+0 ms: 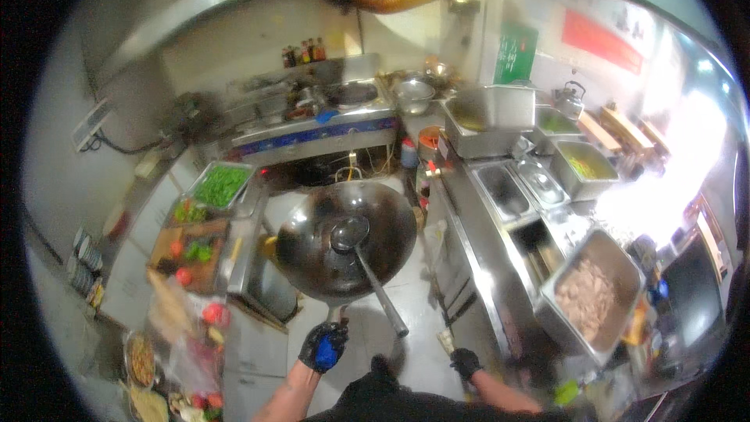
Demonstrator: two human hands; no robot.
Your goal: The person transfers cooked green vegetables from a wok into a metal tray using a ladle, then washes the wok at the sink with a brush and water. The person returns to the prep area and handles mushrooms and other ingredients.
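My left hand (324,347), in a black glove, is closed round the handle of a large dark wok (319,278), with a blue cloth (326,354) against the palm. The wok is off the stove, over the pale floor. A metal ladle (381,292) rests in it, its bowl in the middle and its long handle sticking out over the near rim. My right hand (466,363), also gloved in black, is low beside the steel counter. It grips a pale, narrow object (446,341); blur hides exactly what this is.
A stove (310,138) stands ahead. The left counter holds a tray of chopped greens (220,186), a cutting board (158,252) and tomatoes (215,313). Along the right steel counter (469,240) are several metal pans, including a deep pan of pale meat pieces (636,299).
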